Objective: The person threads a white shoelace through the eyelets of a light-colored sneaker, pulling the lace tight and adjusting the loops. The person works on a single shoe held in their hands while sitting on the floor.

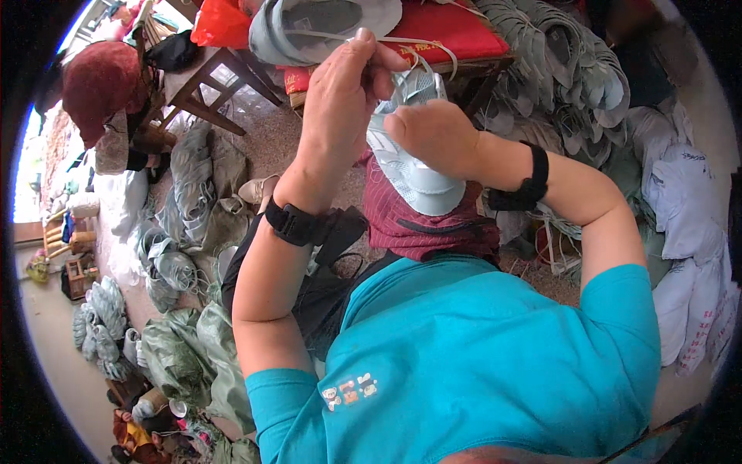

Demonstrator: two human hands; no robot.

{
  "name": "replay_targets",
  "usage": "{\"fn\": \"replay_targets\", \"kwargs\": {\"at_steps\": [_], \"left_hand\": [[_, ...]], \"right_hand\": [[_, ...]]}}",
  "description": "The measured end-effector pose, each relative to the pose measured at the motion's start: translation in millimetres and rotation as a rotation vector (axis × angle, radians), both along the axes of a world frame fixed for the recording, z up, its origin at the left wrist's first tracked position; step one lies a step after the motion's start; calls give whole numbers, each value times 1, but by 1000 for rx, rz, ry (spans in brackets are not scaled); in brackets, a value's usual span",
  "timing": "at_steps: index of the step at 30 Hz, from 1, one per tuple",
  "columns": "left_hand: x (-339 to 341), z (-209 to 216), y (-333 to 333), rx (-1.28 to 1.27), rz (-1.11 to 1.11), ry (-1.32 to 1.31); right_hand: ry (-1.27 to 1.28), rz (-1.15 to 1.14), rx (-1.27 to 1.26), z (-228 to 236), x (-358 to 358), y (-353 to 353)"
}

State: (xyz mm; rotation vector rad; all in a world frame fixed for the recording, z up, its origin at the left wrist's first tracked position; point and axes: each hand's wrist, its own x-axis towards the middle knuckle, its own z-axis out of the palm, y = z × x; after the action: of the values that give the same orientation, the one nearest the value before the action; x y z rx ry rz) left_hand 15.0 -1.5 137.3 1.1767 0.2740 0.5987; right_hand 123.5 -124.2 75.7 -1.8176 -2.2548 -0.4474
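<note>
Right hand (437,139): fingers mostly hidden from us behind its own back, which also covers part of the pale shoe (417,182). Pale lace (410,40) partly lost at the left hand (340,85); we cannot tell whether the fingers pinch it. Top edge cuts the grey shoe part (267,31) and the bundled uppers (541,46). Lower-left heap (139,437) too small for us to sort

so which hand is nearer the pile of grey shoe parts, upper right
Right. The right hand is left of the pile, in front of the pale shoe; the left hand is farther left.
</note>
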Motion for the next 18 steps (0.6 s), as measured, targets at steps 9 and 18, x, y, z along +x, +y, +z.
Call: {"fn": "replay_targets", "kwargs": {"at_steps": [9, 18], "left_hand": [[-32, 57, -44, 373, -182, -29], [-29, 48, -27, 137, -164, -112]], "right_hand": [[333, 382, -40, -5, 8, -25], [1572, 67, -232, 24, 29, 5]]}}
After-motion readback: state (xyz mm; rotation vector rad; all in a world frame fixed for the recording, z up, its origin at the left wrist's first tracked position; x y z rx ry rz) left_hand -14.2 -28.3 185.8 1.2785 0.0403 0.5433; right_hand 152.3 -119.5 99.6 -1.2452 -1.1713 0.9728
